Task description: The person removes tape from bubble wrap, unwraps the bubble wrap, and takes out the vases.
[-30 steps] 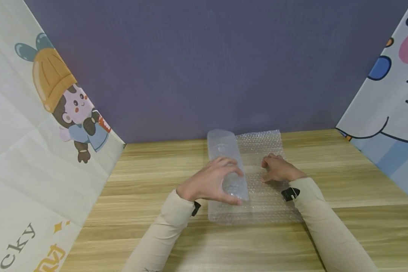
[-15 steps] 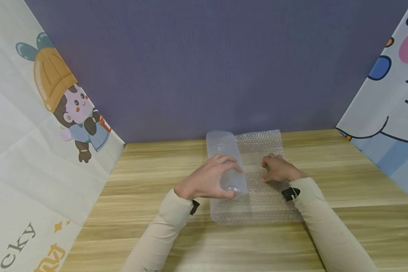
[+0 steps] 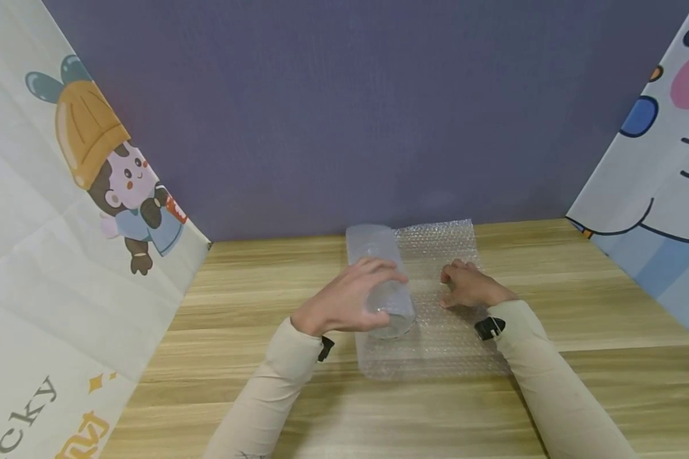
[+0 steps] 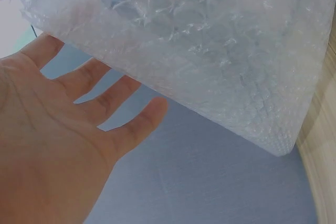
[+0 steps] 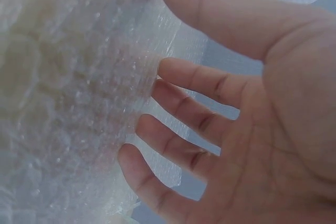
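Observation:
A sheet of clear bubble wrap (image 3: 441, 344) lies on the table, its left part folded over in a frosted flap (image 3: 373, 242). Under that flap shows the round end of a clear glass-like object (image 3: 395, 326); its full shape is hidden. My left hand (image 3: 347, 296) curves over the folded part and grips it, thumb toward the near end. In the left wrist view the fingers (image 4: 142, 121) reach behind the wrap's edge. My right hand (image 3: 473, 287) rests on the flat part of the sheet, fingertips and thumb touching it, fingers loosely bent.
The wood-grain table (image 3: 252, 319) runs back to a purple-grey panel (image 3: 344, 115). White printed sheets stand at the left (image 3: 34, 255) and right (image 3: 666, 178). Bare table lies on both sides of the wrap.
My left hand has drawn slightly left with the folded wrap, and the flap's edge has shifted left. The round end under it shows more plainly. My right hand stays in place.

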### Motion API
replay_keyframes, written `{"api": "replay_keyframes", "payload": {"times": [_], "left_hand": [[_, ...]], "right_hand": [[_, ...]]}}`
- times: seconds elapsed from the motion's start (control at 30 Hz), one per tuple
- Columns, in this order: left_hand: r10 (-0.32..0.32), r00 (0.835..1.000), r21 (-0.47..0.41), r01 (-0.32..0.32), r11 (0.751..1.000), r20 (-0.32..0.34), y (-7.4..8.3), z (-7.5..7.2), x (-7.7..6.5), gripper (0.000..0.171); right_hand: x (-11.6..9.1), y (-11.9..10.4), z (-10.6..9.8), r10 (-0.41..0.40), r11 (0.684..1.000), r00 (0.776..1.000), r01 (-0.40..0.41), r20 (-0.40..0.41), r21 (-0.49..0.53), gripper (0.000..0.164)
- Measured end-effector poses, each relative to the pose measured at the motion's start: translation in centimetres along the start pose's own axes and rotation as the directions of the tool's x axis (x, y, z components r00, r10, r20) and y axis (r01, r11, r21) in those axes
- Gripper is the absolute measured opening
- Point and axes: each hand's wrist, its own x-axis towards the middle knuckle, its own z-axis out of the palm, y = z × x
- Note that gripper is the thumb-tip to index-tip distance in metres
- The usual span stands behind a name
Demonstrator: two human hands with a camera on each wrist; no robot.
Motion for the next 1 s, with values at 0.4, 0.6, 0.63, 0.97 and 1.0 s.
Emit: {"api": "replay_keyframes", "payload": {"times": [0.4,0.6,0.63,0.97,1.0], "left_hand": [[0.014,1.0,0.006,-0.014,1.0,0.001,-0.2,0.2,0.3,0.067],[0.026,1.0,0.048,-0.026,0.998,-0.009,0.0,0.6,0.5,0.065],[0.031,0.999,0.059,-0.031,0.998,-0.012,0.0,0.7,0.5,0.064],[0.049,0.996,0.073,-0.043,0.996,-0.077,-0.1,1.0,0.0,0.055],[0.049,0.996,0.076,-0.042,0.996,-0.081,-0.1,1.0,0.0,0.054]], "right_hand": [[0.1,0.6,0.2,-0.008,1.0,1.0,0.009,0.023,-0.019,0.041],[0.1,0.9,0.4,-0.037,0.999,0.999,0.038,0.005,-0.03,0.037],[0.1,0.9,0.4,-0.041,0.999,0.999,0.041,0.002,-0.036,0.036],[0.0,0.9,0.6,-0.073,0.994,0.997,0.07,-0.036,-0.086,0.034],[-0.1,0.9,0.6,-0.07,0.994,0.997,0.067,-0.038,-0.086,0.033]]}}
